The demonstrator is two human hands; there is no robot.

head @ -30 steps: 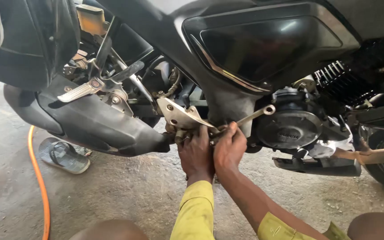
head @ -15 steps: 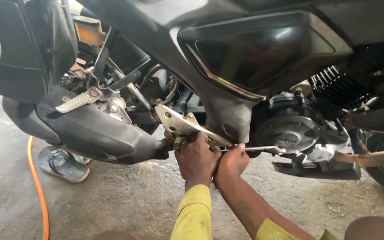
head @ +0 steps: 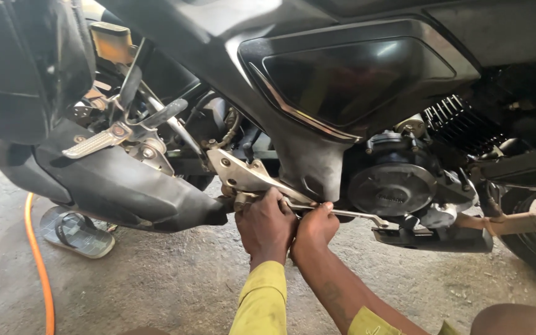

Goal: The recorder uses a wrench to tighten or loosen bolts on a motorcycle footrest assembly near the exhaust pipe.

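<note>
Nearest, the left hand (head: pixel 267 224) clamps shut around the fastener area under the silver bracket (head: pixel 243 175) while the right hand (head: pixel 315 228) pinches the spanner (head: pixel 342 214) beside the engine cover (head: pixel 392 186); that grip could slip, knocking knuckles against metal.

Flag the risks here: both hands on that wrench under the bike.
1. Right hand grips the wrench near its head end; a slip could drive knuckles into the engine cover.
2. Left hand sits under the bracket, a likely pinch spot.
3. The hose on the floor could trip someone.
</note>
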